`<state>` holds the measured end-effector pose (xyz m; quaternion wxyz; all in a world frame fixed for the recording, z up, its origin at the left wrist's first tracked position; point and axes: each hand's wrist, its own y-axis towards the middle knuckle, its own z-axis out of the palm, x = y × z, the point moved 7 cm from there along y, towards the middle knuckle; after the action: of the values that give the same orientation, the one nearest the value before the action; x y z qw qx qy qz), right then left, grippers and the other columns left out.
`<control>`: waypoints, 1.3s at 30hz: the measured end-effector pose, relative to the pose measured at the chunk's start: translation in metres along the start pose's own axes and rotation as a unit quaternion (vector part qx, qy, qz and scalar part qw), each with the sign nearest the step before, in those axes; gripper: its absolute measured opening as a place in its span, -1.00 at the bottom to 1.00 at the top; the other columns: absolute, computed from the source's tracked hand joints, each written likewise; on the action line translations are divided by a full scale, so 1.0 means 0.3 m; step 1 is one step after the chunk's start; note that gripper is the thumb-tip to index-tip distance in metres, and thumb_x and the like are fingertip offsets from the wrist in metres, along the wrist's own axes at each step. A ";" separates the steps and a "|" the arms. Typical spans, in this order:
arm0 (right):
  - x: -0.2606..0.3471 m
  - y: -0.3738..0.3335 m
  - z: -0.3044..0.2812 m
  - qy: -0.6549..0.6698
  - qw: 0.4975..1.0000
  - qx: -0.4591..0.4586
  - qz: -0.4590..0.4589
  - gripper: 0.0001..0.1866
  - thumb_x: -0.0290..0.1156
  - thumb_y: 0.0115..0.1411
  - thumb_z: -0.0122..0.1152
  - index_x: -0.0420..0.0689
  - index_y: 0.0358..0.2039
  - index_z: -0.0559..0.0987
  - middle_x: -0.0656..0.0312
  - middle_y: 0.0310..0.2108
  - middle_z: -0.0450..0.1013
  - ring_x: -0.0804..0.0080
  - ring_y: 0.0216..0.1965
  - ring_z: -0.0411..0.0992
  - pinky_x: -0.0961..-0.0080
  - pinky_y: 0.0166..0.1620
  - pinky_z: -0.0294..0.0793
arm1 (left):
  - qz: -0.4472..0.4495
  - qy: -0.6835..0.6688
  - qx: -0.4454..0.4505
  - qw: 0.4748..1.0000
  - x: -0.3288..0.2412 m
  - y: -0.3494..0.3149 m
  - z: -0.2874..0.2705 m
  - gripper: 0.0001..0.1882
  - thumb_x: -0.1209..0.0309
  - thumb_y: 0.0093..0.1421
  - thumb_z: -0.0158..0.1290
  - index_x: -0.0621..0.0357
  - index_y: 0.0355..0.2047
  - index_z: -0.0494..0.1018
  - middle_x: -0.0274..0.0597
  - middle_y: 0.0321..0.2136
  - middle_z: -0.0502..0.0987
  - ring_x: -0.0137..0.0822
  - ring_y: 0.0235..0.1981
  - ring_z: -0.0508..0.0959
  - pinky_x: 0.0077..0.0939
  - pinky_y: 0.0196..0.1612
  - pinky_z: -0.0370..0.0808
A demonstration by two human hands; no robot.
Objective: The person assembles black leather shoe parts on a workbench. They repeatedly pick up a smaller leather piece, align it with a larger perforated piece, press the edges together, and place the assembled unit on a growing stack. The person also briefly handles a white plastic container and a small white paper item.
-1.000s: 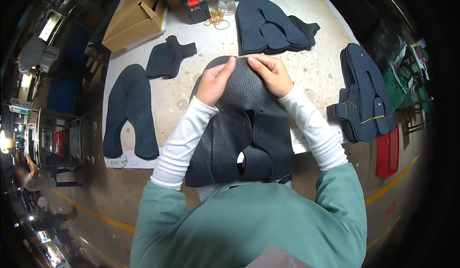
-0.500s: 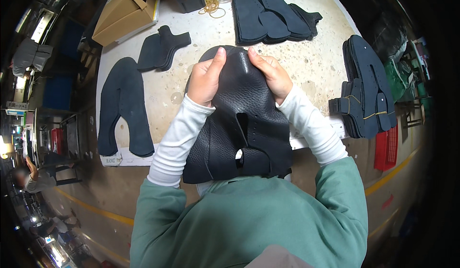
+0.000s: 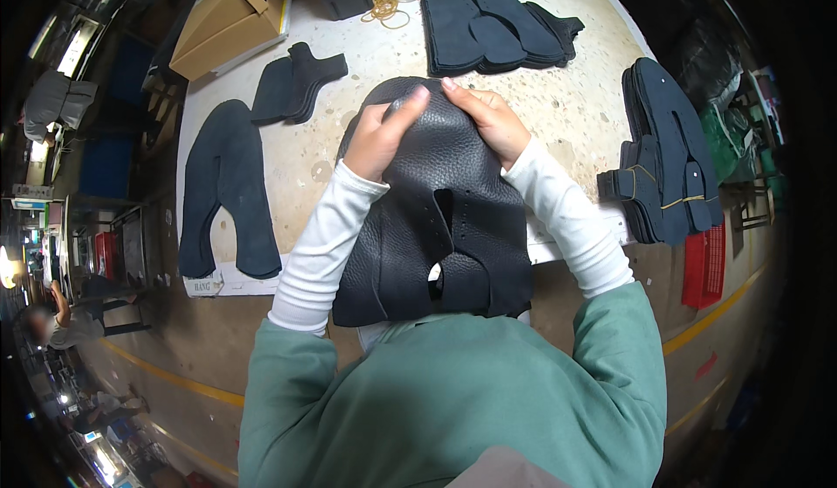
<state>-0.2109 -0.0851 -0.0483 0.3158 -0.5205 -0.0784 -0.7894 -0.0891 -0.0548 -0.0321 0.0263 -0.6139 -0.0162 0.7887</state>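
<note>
Between the left hand and right hand, both clamped on its far end, the leather lies spread, apparently for steadiness.

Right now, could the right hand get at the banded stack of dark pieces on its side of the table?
Probably yes, but it looks occupied: the right hand holds the upper edge of the black leather piece and would likely need to let go. The banded stack lies uncovered.
</note>
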 end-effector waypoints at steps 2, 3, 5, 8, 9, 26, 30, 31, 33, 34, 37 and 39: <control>-0.018 0.014 -0.031 -0.038 0.999 -0.020 0.013 -0.62 -0.17 0.24 0.01 -0.26 -0.16 0.52 0.27 -0.32 0.51 0.61 -0.35 0.45 0.74 -0.23 0.40 | -0.050 0.025 -0.013 0.998 0.010 0.000 -0.020 -0.72 0.25 0.20 0.02 0.27 -0.36 0.49 -0.30 -0.41 0.52 -0.53 -0.44 0.47 -0.67 -0.34 0.37; -0.004 0.013 -0.018 -0.039 0.998 0.021 -0.036 -0.61 -0.18 0.25 0.00 -0.26 -0.12 0.49 0.27 -0.29 0.50 0.63 -0.33 0.44 0.74 -0.22 0.40 | -0.065 0.028 -0.015 0.997 0.012 0.003 -0.031 -0.70 0.26 0.19 0.03 0.30 -0.28 0.49 -0.25 -0.35 0.54 -0.49 -0.39 0.50 -0.65 -0.28 0.40; 0.008 0.007 -0.006 -0.053 0.992 0.053 -0.098 -0.58 -0.18 0.26 -0.02 -0.27 -0.05 0.44 0.28 -0.23 0.47 0.65 -0.28 0.42 0.74 -0.19 0.39 | -0.068 -0.014 -0.049 0.996 0.017 0.012 -0.059 -0.68 0.25 0.19 0.02 0.32 -0.29 0.48 -0.22 -0.38 0.54 -0.46 -0.42 0.52 -0.63 -0.31 0.42; -0.016 -0.007 0.005 -0.054 0.993 0.068 -0.080 -0.56 -0.18 0.28 -0.06 -0.26 0.01 0.38 0.31 -0.19 0.44 0.68 -0.24 0.40 0.75 -0.17 0.38 | -0.097 -0.070 -0.059 0.991 0.037 0.015 -0.085 -0.66 0.24 0.19 0.01 0.34 -0.27 0.47 -0.18 -0.36 0.55 -0.41 -0.41 0.54 -0.60 -0.31 0.45; -0.018 -0.011 0.010 -0.043 0.993 0.072 -0.082 -0.57 -0.18 0.28 -0.07 -0.26 0.00 0.39 0.31 -0.19 0.44 0.68 -0.25 0.40 0.74 -0.17 0.39 | -0.096 -0.089 -0.046 0.990 0.040 0.016 -0.083 -0.66 0.24 0.20 0.01 0.34 -0.26 0.46 -0.17 -0.35 0.55 -0.41 -0.40 0.54 -0.60 -0.30 0.45; -0.035 -0.037 0.034 0.026 0.990 0.130 -0.039 -0.50 -0.04 0.29 -0.17 -0.26 -0.21 0.53 0.29 -0.30 0.50 0.66 -0.31 0.43 0.73 -0.17 0.38 | -0.101 -0.154 -0.013 0.983 0.011 0.000 -0.083 -0.69 0.27 0.23 -0.05 0.31 -0.24 0.46 -0.13 -0.33 0.56 -0.36 -0.37 0.58 -0.58 -0.26 0.52; -0.031 -0.039 0.033 0.007 0.992 0.120 -0.045 -0.47 -0.02 0.30 -0.20 -0.27 -0.22 0.53 0.28 -0.29 0.49 0.67 -0.30 0.42 0.73 -0.14 0.37 | -0.098 -0.142 -0.021 0.985 0.014 0.003 -0.087 -0.68 0.27 0.23 -0.06 0.33 -0.24 0.46 -0.11 -0.32 0.55 -0.36 -0.37 0.58 -0.58 -0.26 0.52; -0.032 -0.040 0.037 -0.001 0.992 0.122 -0.044 -0.46 -0.01 0.30 -0.21 -0.27 -0.22 0.53 0.28 -0.29 0.49 0.67 -0.29 0.42 0.73 -0.14 0.37 | -0.096 -0.139 -0.019 0.985 0.015 0.005 -0.088 -0.68 0.27 0.24 -0.06 0.34 -0.24 0.45 -0.11 -0.33 0.55 -0.36 -0.37 0.57 -0.58 -0.26 0.52; -0.032 -0.042 0.042 -0.006 0.991 0.126 -0.041 -0.45 0.00 0.30 -0.22 -0.27 -0.22 0.53 0.27 -0.28 0.49 0.67 -0.28 0.41 0.73 -0.13 0.36 | -0.092 -0.123 -0.020 0.988 0.017 0.010 -0.094 -0.67 0.27 0.24 -0.06 0.35 -0.24 0.45 -0.10 -0.33 0.55 -0.35 -0.37 0.57 -0.58 -0.26 0.52; -0.033 -0.042 0.039 -0.020 0.993 0.112 -0.041 -0.44 0.00 0.30 -0.23 -0.27 -0.22 0.53 0.27 -0.28 0.49 0.67 -0.28 0.41 0.73 -0.12 0.36 | -0.089 -0.110 -0.022 0.990 0.018 0.012 -0.098 -0.67 0.27 0.24 -0.06 0.35 -0.25 0.46 -0.10 -0.33 0.55 -0.35 -0.37 0.57 -0.58 -0.26 0.52; -0.027 -0.044 0.042 -0.018 0.994 0.096 -0.049 -0.43 0.03 0.29 -0.23 -0.27 -0.22 0.53 0.28 -0.28 0.49 0.67 -0.29 0.42 0.73 -0.13 0.37 | -0.077 -0.084 -0.034 0.993 0.021 0.017 -0.110 -0.68 0.28 0.23 -0.05 0.35 -0.26 0.46 -0.09 -0.34 0.55 -0.35 -0.38 0.57 -0.58 -0.27 0.51; -0.036 -0.040 0.035 -0.004 0.997 0.080 -0.005 -0.46 0.00 0.28 -0.17 -0.27 -0.21 0.53 0.28 -0.29 0.50 0.67 -0.29 0.42 0.73 -0.15 0.38 | -0.057 -0.074 -0.045 0.995 0.016 0.019 -0.117 -0.69 0.29 0.22 -0.05 0.35 -0.27 0.46 -0.09 -0.35 0.55 -0.35 -0.39 0.57 -0.58 -0.28 0.50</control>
<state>-0.2070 -0.0664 -0.0506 0.3520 -0.4960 -0.1453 -0.7804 -0.0564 -0.0603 -0.0459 0.0423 -0.5530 -0.0881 0.8275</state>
